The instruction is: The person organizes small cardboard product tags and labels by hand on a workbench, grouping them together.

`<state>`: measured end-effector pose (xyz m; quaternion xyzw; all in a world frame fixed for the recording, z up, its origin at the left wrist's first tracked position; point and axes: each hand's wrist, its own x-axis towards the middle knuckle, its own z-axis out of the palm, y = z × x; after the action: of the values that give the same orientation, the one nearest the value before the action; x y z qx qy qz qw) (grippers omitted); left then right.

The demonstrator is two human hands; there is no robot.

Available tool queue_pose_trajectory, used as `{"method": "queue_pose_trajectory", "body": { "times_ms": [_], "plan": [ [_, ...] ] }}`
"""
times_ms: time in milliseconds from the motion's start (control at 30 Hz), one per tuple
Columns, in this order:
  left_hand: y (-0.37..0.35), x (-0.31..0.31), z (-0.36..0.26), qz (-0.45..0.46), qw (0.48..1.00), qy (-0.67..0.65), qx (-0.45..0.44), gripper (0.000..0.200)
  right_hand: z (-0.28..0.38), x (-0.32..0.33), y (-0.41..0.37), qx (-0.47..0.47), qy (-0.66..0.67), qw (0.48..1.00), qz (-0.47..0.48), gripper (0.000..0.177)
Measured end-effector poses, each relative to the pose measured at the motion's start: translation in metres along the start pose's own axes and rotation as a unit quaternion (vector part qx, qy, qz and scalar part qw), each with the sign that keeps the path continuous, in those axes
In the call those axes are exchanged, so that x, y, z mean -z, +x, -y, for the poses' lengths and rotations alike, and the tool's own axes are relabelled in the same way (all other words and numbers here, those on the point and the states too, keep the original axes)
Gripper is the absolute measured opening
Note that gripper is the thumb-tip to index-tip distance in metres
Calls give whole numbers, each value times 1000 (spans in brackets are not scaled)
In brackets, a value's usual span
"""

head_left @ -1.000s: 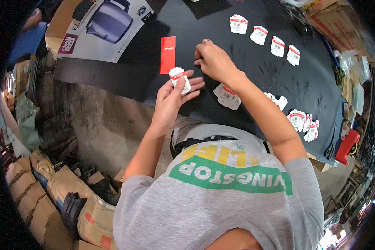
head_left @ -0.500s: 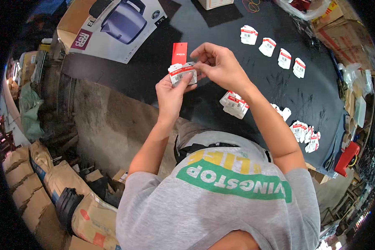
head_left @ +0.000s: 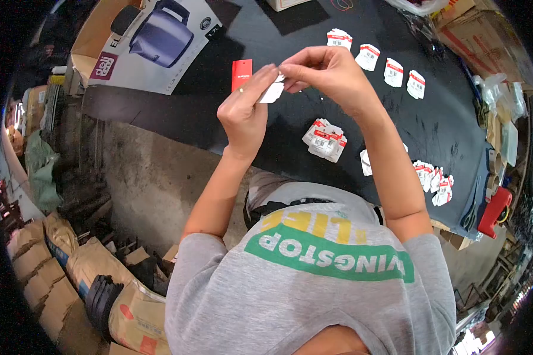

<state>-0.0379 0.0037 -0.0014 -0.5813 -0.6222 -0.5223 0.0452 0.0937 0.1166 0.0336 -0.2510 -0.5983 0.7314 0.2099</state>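
Note:
My left hand (head_left: 243, 115) is closed around a few white hang tags (head_left: 272, 93), their blank side showing. My right hand (head_left: 331, 74) is pinched, with thumb and forefinger at the upper corner of those tags; whatever lies between these fingertips is too small to make out. Just behind my left fingers, a red hang tag (head_left: 241, 72) lies on the black table. Nearer my body is a loose pile of red-and-white tags with barcodes (head_left: 326, 141). My right forearm partly covers another white tag (head_left: 366, 163).
Several neat tag stacks (head_left: 393, 72) form a row at the back right of the table (head_left: 183, 112). More tags (head_left: 441, 189) lie near the right edge, by scissors (head_left: 469, 218) and a red tape dispenser (head_left: 494, 213). A kettle box (head_left: 154, 47) stands back left.
My left hand has turned over, so the tags' printed side no longer shows. My right fingertips have come in to the tags' upper corner. The view has shifted slightly.

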Motion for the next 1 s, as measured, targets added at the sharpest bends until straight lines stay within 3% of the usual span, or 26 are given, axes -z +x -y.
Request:
{"method": "queue_pose_trajectory", "body": {
  "times_ms": [100,133,200,233,300,367,500,633,700,833,900,967,1000],
  "plan": [
    [7,-10,-10,8,999,-37,10,27,10,6,-6,41,-32,997,-62,16],
    [4,-13,-14,10,999,-41,9,27,10,5,-7,102,-63,985,-124,16],
    [-7,-15,-23,79,942,-203,254,18,10,17,-10,111,-57,978,-168,16],
    [-11,-14,-28,82,941,-206,254,18,10,23,-10,121,-50,969,-208,16],
    [-20,-12,-38,172,812,-339,442,13,-1,34,-11,146,-42,962,-228,17],
    [-29,-5,-43,257,749,-340,507,22,-20,49,-16,62,2,976,-211,18],
    [-50,3,-53,288,672,-356,582,23,-52,54,-22,-33,6,975,-218,18],
    [-61,12,-52,312,652,-354,594,23,-65,53,-20,-47,-12,974,-221,18],
    [-63,16,-47,303,662,-331,600,24,-62,53,-21,-57,-24,975,-214,19],
    [-53,28,-44,245,716,-291,585,32,-42,82,-28,27,-185,949,-255,24],
    [-50,32,-37,205,747,-292,561,35,-34,131,-31,124,-326,869,-352,23],
    [-42,33,-35,168,771,-288,542,36,-8,171,-49,118,-427,780,-441,22],
    [-36,30,-38,138,780,-289,537,33,-4,198,-57,123,-523,706,-461,26]
  ]
}}
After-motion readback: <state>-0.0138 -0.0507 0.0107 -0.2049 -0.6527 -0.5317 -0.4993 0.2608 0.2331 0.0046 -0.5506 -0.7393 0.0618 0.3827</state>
